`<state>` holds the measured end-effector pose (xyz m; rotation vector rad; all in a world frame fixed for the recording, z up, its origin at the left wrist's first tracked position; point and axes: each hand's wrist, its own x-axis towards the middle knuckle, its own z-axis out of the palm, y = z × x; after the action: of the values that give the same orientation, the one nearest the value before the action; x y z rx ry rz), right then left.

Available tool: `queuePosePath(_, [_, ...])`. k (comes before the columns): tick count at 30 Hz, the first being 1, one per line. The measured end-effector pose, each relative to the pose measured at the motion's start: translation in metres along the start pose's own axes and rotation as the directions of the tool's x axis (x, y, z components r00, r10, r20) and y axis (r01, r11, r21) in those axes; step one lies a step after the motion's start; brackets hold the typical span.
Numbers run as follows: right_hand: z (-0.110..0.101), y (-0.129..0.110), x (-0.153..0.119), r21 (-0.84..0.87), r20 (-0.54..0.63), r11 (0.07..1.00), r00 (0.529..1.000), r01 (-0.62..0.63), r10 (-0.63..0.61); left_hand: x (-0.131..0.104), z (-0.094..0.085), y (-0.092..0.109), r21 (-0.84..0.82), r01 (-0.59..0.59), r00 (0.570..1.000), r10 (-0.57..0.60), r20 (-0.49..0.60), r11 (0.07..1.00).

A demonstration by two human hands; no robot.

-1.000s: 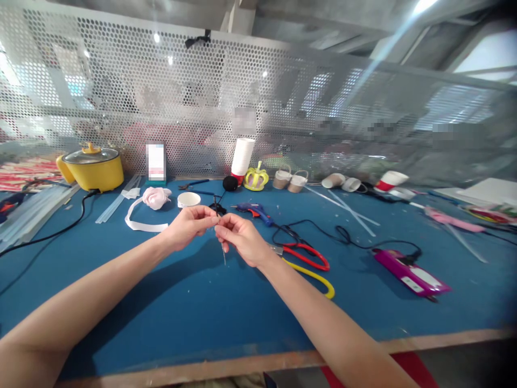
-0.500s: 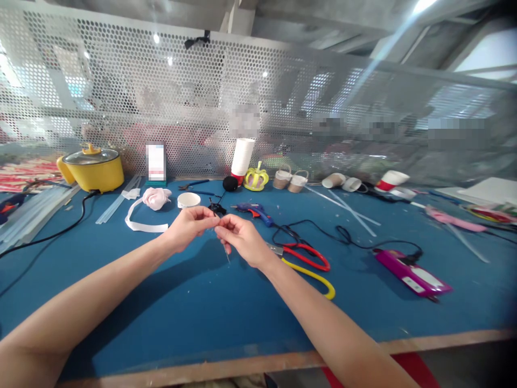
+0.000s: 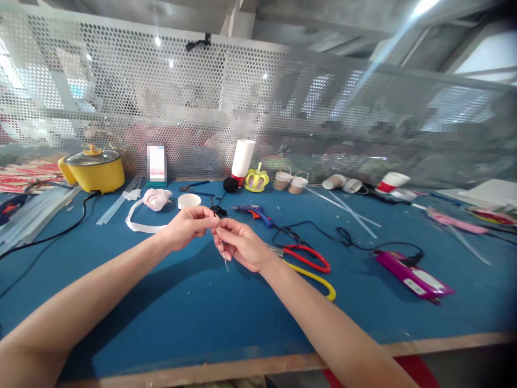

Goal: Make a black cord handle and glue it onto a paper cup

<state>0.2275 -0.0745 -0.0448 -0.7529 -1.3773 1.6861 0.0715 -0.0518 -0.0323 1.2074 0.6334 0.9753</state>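
Note:
My left hand (image 3: pixel 194 223) and my right hand (image 3: pixel 239 242) meet over the middle of the table, fingertips almost touching. Both pinch a thin wire (image 3: pixel 224 256), whose lower end slants down below my right fingers. The wire's upper part looks dark, but my fingertips hide how it is held. Just beyond them lies a small tangle of black yarn (image 3: pixel 219 210), with a black yarn ball (image 3: pixel 230 185) farther back. A white paper ring (image 3: pixel 189 201) sits behind my left hand, and a blue glue gun (image 3: pixel 255 212) behind my right.
Scissors with red and yellow handles (image 3: pixel 309 257) lie beside my right wrist. A pale pink fabric rose (image 3: pixel 157 199) with a ribbon is at left, near a yellow electric pot (image 3: pixel 100 175). A purple power strip (image 3: pixel 414 275) and black cords occupy the right. Stacked paper cups (image 3: pixel 243 157) stand behind.
My right fingers have shifted slightly down and loosened a little, and more of the wire shows beneath them. My left hand stays nearly in place.

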Motion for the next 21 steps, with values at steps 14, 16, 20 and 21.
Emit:
queuePosePath(14, [-0.0048,-0.0009,0.0018,0.043,-0.007,0.998,0.999,-0.036,0.037,0.0005,-0.0005,-0.0011,0.049,-0.017,0.999,0.019,-0.042,0.999])
queuePosePath(16, [-0.0051,-0.0024,0.0005,0.068,0.035,0.996,0.998,-0.054,0.052,0.0007,-0.0024,-0.0022,0.017,-0.012,1.000,0.012,0.015,1.000])
queuePosePath(20, [-0.0042,-0.0010,0.0004,0.000,-0.005,1.000,1.000,-0.003,0.003,0.0015,-0.0034,-0.0041,0.003,-0.008,1.000,0.008,0.028,1.000])
queuePosePath(21, [-0.0040,0.0002,0.0009,-0.046,-0.034,0.999,0.999,0.025,-0.027,0.0018,-0.0029,-0.0043,0.012,-0.009,1.000,0.009,0.013,1.000])
